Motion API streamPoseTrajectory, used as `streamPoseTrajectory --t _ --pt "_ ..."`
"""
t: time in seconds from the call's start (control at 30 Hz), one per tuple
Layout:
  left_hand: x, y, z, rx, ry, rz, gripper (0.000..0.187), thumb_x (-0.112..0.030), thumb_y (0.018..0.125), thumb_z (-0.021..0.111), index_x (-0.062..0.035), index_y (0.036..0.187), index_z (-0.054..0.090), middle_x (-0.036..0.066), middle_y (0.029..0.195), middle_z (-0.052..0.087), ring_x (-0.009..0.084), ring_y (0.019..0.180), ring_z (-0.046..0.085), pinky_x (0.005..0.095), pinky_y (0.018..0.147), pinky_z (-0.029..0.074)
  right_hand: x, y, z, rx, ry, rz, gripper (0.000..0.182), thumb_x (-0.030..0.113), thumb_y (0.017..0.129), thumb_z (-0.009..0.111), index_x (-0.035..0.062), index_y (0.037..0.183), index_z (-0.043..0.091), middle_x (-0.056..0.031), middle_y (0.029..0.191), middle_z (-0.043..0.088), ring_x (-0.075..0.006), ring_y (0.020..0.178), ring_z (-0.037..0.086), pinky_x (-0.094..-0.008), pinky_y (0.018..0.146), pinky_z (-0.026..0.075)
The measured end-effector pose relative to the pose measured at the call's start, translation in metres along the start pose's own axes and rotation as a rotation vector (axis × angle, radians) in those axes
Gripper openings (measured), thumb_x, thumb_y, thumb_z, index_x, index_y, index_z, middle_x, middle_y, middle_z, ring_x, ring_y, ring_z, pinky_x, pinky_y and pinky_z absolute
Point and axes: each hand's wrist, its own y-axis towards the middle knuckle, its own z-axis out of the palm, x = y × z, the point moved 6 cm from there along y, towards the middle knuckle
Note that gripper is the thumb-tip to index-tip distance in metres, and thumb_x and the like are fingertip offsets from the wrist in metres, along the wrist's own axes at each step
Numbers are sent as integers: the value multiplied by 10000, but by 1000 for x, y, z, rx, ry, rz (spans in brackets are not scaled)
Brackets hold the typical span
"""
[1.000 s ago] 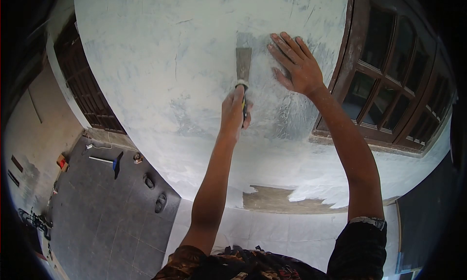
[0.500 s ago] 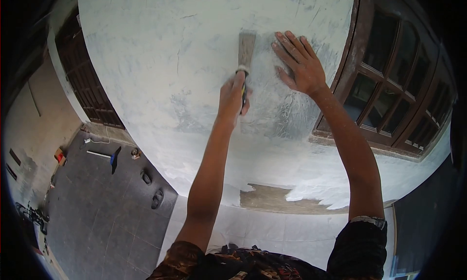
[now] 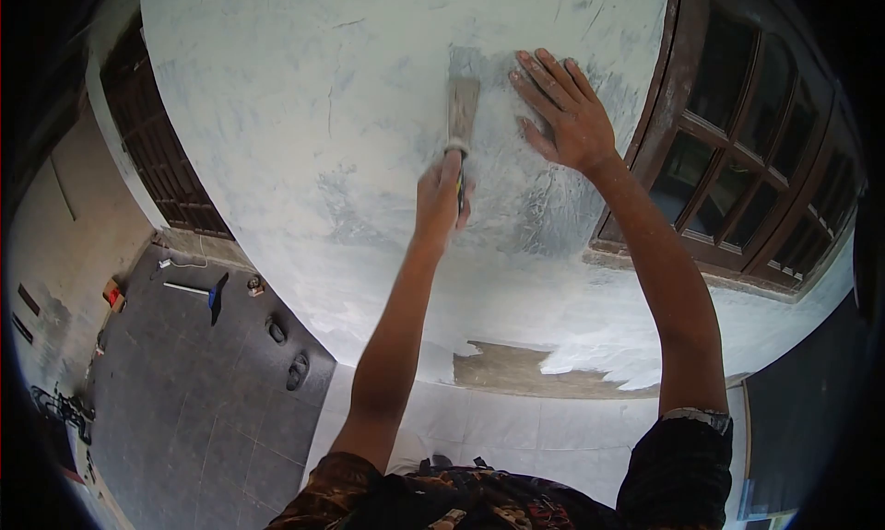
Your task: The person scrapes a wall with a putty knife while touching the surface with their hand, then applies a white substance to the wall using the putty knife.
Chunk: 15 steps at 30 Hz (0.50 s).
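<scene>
My left hand (image 3: 439,198) is wrapped around the dark handle of a scraper (image 3: 463,106), thumb along the handle. Its flat greyish blade points up and lies against the white wall (image 3: 258,78). Just above the blade's edge, a darker grey patch (image 3: 466,62) shows on the wall. To the right, my right hand (image 3: 573,113) rests on the wall with fingers stretched out and nothing held. White dust coats its fingers. Rough grey smears mark the wall below and between both hands.
A brown wooden window (image 3: 719,194) stands right of my right arm. Low on the wall is a bare brownish strip (image 3: 507,371). Down left, the grey tiled floor (image 3: 203,392) holds a squeegee-like tool (image 3: 215,300) and dark sandals (image 3: 297,371). A dark barred opening (image 3: 157,143) lies far left.
The scraper in my left hand has slid a little down the wall, exposing a grey patch above its blade. My right hand has shifted slightly up and left, still flat.
</scene>
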Motion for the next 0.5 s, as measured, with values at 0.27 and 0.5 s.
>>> streamPoseTrajectory --t 0.27,0.5 --pt "-23 9 6 0 -21 77 407 -453 983 493 -78 827 516 5 603 497 71 346 389 234 294 266 0 -1 1 -11 2 0 575 336 870 624 179 1403 476 -12 1525 359 -204 1426 294 -419 1187 233" --pt "14 -9 -4 -39 12 -49 382 -449 994 472 -99 845 500 8 613 514 82 354 416 232 316 284 0 -1 1 -20 -2 5 586 327 860 637 181 1404 476 -10 1525 359 -202 1429 288 -419 1189 233"
